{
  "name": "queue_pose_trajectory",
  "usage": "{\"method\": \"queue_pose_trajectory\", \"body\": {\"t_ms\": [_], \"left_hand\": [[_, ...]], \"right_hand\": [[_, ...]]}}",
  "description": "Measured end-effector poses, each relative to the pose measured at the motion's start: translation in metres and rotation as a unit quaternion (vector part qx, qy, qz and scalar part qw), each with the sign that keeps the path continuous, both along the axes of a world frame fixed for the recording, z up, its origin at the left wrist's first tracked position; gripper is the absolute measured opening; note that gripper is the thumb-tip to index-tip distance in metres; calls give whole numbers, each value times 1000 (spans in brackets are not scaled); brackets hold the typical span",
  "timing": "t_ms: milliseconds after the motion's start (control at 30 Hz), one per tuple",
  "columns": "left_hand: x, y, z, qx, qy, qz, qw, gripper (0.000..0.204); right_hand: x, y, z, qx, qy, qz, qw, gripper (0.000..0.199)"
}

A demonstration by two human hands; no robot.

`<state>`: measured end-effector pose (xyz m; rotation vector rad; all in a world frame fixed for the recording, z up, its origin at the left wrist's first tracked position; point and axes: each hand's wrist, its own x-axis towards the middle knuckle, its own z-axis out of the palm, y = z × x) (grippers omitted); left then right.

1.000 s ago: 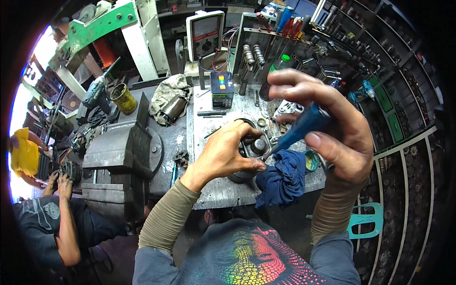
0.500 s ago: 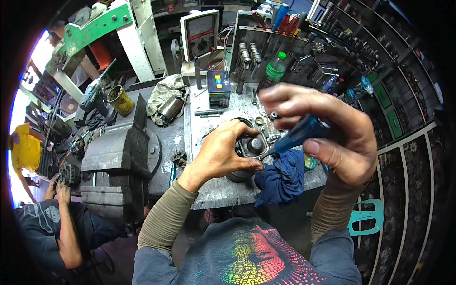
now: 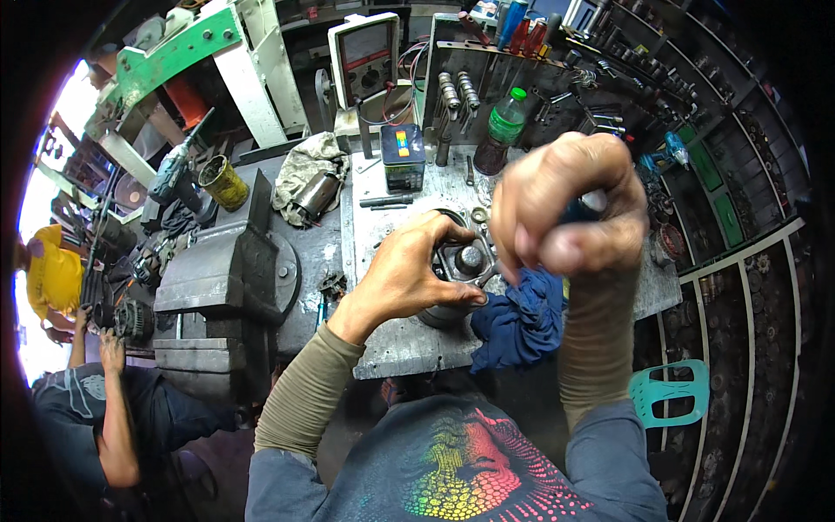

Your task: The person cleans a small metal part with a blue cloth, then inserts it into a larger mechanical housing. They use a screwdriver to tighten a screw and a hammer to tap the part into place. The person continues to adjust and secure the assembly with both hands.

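Observation:
My left hand (image 3: pixel 402 271) is wrapped around a round, dark metal housing (image 3: pixel 470 260) with a domed boss in its middle, steadying it on the bench. Closed around the blue handle of a screwdriver (image 3: pixel 581 210) is my right hand (image 3: pixel 574 196), raised to the right of the housing and smeared by motion. The fingers cover most of the handle, and the metal shaft slants down toward the housing's rim; the exact contact of its tip cannot be made out. Crumpled beside the housing lies a dark blue cloth (image 3: pixel 522 322).
A large bench vise (image 3: pixel 204 283) stands left of the metal bench top (image 3: pixel 391 352). Behind are a dark square tin (image 3: pixel 402 161), a green-capped bottle (image 3: pixel 503 130) and a rag (image 3: pixel 304 165). Co-workers are at the far left; a teal stool (image 3: pixel 670 393) stands at right.
My right hand has turned over and shifted left, its fingers now curled around the screwdriver handle, where before they were spread. My left hand keeps its hold on the housing.

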<state>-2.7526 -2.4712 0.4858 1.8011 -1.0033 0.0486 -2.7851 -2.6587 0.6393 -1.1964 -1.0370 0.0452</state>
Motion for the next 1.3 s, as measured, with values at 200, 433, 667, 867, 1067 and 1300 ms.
{"method": "queue_pose_trajectory", "body": {"t_ms": [200,433,667,867,1067,1300], "left_hand": [[2,-1,-2,0,5,19,1000,69],[3,2,-4,3,-3,12,1000,68],[5,-2,-8,-15,-10,20,1000,66],[3,-1,-7,-2,-22,27,999,67],[8,-4,-16,-30,-16,21,999,68],[8,-7,-27,-82,-20,30,996,64]], "right_hand": [[-23,43,-54,67,-96,-605,788,15],[17,20,-8,122,-77,111,983,20],[-27,45,-35,59,-104,-615,780,32],[5,17,-33,145,-14,43,988,43],[-4,-1,-43,96,5,-67,993,47],[-18,28,-37,92,-61,-319,941,42]]}}
